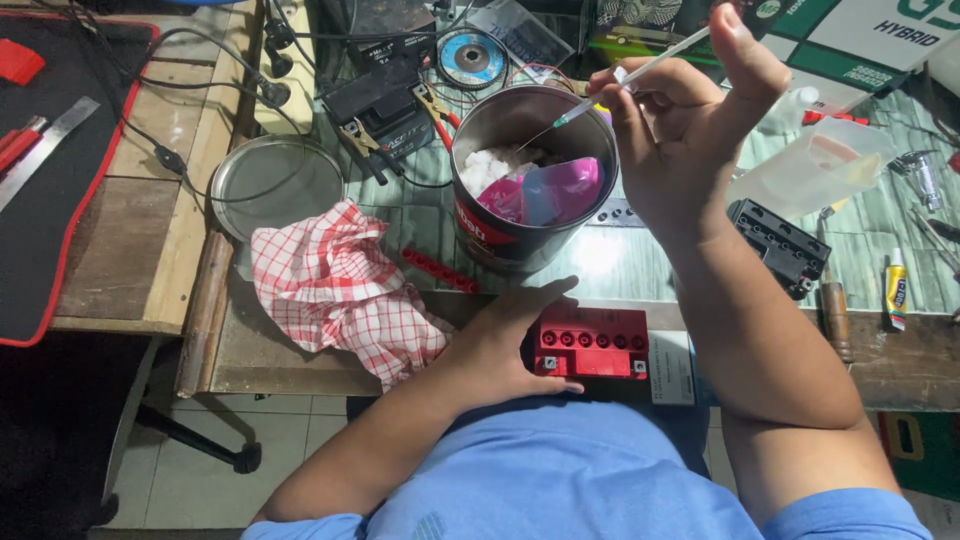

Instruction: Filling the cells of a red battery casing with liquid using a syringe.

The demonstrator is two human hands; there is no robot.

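syringe, thin clear plastic with green needle hub [640, 70], pinched in my right hand [680, 110] above round metal tin [480, 130]; left hand [520, 345] steadies red-topped battery [590, 345], cells open; i judge filling unfinished.

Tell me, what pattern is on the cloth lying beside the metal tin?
Red-and-white check, seen in the head view: the cloth lies crumpled left of the tin.

Red-and-white checked cloth [335, 290] at nine o'clock of the red battery [592, 343]; silver tin [530, 175] holds pink plastic
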